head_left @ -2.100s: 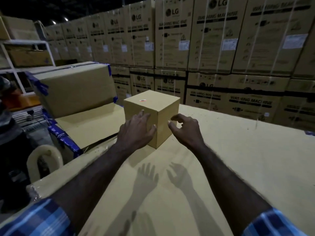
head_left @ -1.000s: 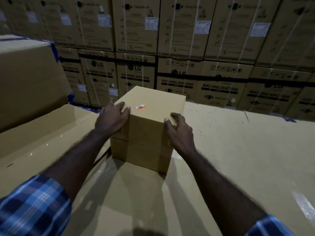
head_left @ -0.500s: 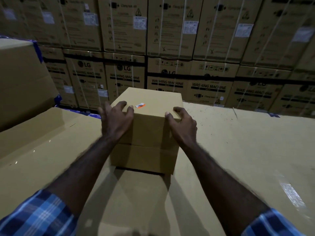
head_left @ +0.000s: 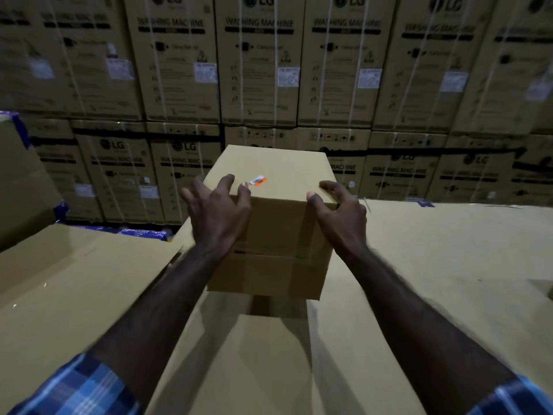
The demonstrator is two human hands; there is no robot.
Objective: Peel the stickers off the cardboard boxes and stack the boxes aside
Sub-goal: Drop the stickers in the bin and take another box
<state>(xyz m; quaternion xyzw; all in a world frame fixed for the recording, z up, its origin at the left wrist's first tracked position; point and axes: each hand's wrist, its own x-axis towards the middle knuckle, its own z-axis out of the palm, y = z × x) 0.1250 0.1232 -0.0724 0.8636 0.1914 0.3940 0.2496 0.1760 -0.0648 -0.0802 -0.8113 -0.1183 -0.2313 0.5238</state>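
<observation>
A plain brown cardboard box (head_left: 278, 232) is held between my two hands, its bottom a little above the cardboard-covered surface (head_left: 434, 280), with a dark shadow under it. A small orange and white sticker (head_left: 258, 180) is stuck on its top face near the left edge. My left hand (head_left: 218, 214) presses the box's left side, fingers spread over the top edge, thumb tip close to the sticker. My right hand (head_left: 341, 217) grips the top right corner, thumb on the near face. The hands hide both side faces of the box.
A big carton with blue tape (head_left: 21, 187) stands at the far left above a flat cardboard sheet (head_left: 74, 280). A wall of stacked washing machine cartons (head_left: 344, 70) closes off the back. Open cardboard surface stretches to the right.
The box has come up off the surface and nearer to me. My left fingers have spread wider over its top edge. The view has tilted up toward the carton wall.
</observation>
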